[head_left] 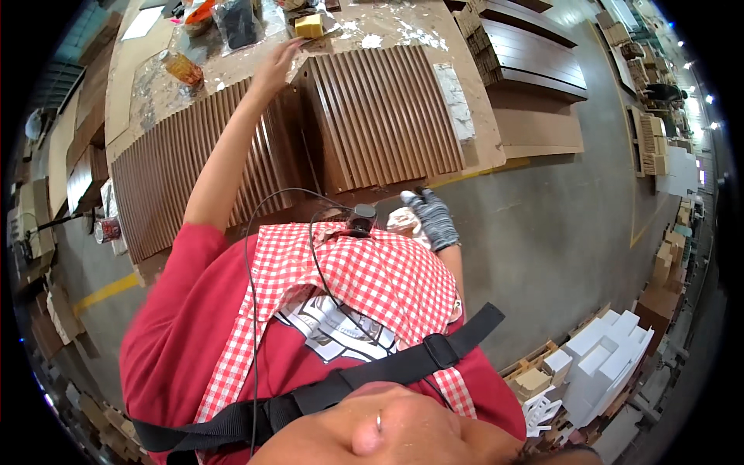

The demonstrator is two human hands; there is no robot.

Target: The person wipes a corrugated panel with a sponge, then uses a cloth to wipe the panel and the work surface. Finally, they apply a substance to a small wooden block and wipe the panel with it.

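Note:
My bare left hand (273, 71) reaches over the workbench, fingers stretched out, its tips just short of a yellow block (309, 26) that looks like a sponge or sanding block. Below that arm lies a brown ribbed wooden piece (182, 159). A second ribbed wooden piece (384, 116), box-like with glossy slats, stands to its right. Close to my body, by the bench's front edge, my right hand (434, 221) wears a grey knit glove. Its fingers are bent round a crumpled whitish cloth (401, 222), partly hidden by the glove.
A bottle of amber liquid (182, 68), a plastic bag with something dark (236, 23) and a container with an orange item (200, 14) stand on the paint-spotted workbench (477, 105). Dark slatted furniture (535, 58) is at right. A cable (249, 256) hangs across my apron.

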